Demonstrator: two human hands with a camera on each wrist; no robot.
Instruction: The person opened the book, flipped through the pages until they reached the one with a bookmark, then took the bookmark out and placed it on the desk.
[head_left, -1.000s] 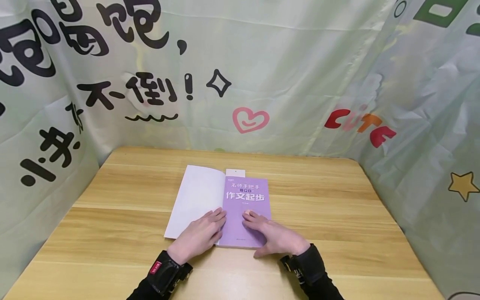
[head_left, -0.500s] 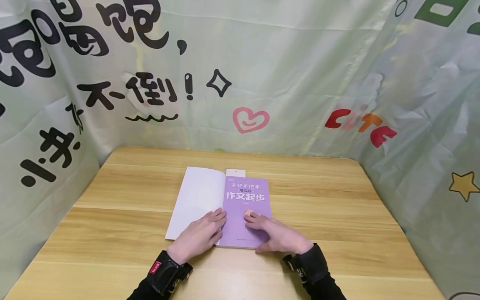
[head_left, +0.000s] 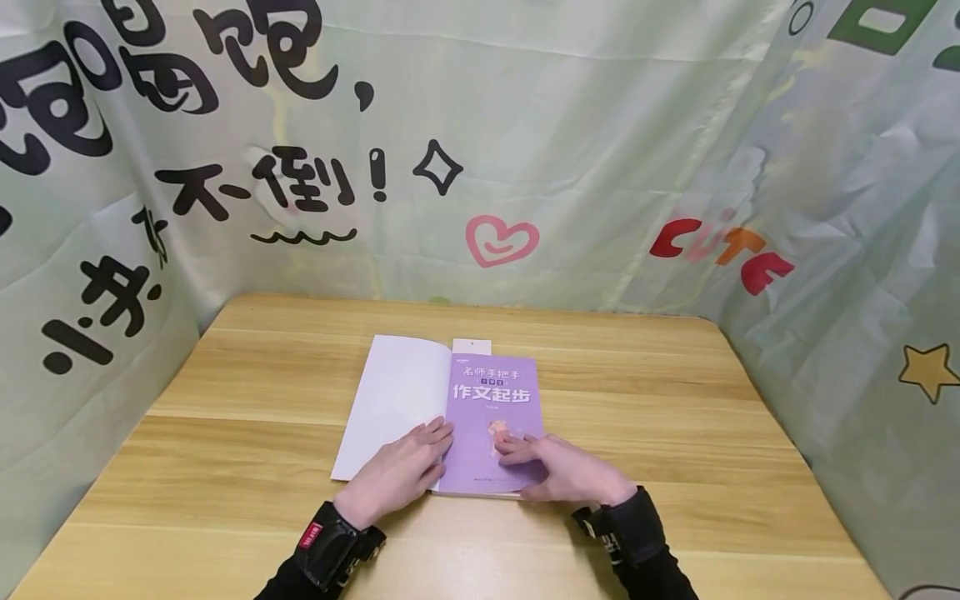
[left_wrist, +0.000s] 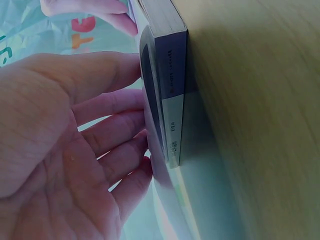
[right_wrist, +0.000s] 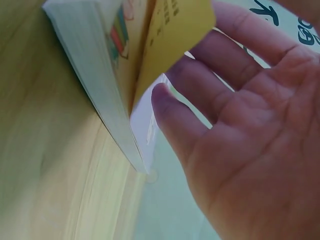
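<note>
An open book lies on the wooden table [head_left: 675,433], showing a purple title page [head_left: 491,392] and its white inside cover [head_left: 397,392]. My left hand [head_left: 397,471] lies flat on the inside cover beside the fold; in the left wrist view its fingers [left_wrist: 115,135] press against the cover next to the book's spine [left_wrist: 172,100]. My right hand [head_left: 558,471] is at the purple page's lower right. The right wrist view shows that page [right_wrist: 175,35] lifted off the page block [right_wrist: 95,65], yellow underside showing, with my thumb [right_wrist: 170,115] under its edge and my fingers behind it.
A white slip [head_left: 471,345] sticks out from under the book's far edge. Printed cloth sheets [head_left: 525,150] hang round the table at the back and both sides. Bare wood surrounds the book.
My right hand slid right and back toward the page's lower right edge, and that edge has started to lift. My left hand and the book stay put.
</note>
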